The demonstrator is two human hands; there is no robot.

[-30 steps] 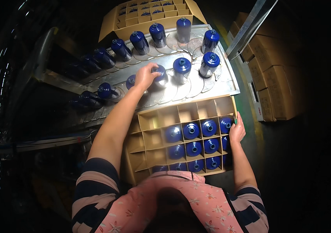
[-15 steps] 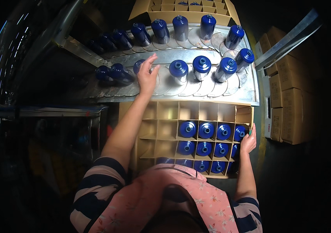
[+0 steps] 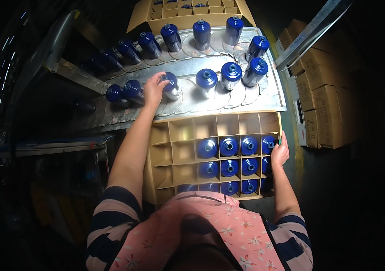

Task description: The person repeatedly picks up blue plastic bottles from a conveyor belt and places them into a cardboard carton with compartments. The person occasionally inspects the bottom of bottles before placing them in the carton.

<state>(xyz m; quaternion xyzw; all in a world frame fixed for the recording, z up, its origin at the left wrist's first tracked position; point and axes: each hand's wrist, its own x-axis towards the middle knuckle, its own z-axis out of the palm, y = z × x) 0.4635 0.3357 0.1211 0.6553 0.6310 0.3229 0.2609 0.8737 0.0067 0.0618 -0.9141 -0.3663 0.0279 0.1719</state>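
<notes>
On the metal conveyor [image 3: 185,67], my left hand [image 3: 153,89] reaches a blue glass bottle [image 3: 171,86] from its left side. Thumb and fingers curl against the bottle's shoulder, and the bottle stands upright on its plate. My right hand [image 3: 280,154] grips the right wall of a divided cardboard box [image 3: 160,135] in front of me. A small green spot shows at its fingers; I cannot make out what it is. Several blue bottles [image 3: 229,146] stand in the box's cells, necks up. The far row and the left columns show bare cells.
More blue bottles [image 3: 202,35] stand in a curved line along the conveyor. Behind it sits another divided carton [image 3: 192,21]. Stacked cardboard boxes [image 3: 330,104] are at the right, beside a slanting metal bar [image 3: 312,34]. A metal frame [image 3: 77,74] rises at the left.
My left hand has shifted from above the bottle to its left side and closed on it. The bottles on the conveyor have moved along. My right hand keeps its hold on the box.
</notes>
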